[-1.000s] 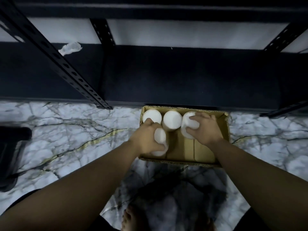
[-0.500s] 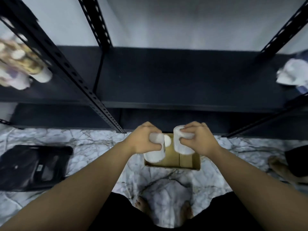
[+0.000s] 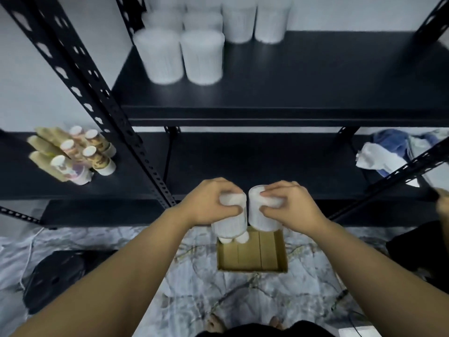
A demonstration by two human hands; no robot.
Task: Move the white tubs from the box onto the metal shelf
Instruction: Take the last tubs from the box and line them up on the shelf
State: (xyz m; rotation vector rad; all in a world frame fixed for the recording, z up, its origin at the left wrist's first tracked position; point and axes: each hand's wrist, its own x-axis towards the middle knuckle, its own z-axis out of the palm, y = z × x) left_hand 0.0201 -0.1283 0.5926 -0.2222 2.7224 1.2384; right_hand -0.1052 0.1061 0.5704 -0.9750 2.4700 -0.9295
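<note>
White tubs: left hand grip clenched round one, right hand round other, side by side.

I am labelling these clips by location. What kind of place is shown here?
Probably a storeroom or stockroom: a black slotted metal shelf holds rows of white tubs, and a cardboard box sits on the marble-patterned floor.

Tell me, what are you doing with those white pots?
A person is holding one white tub in each hand: the left hand grips one tub, the right hand the other, lifted above the cardboard box on the floor. Two tubs remain in the box. More white tubs already stand on the black metal shelf.
</note>
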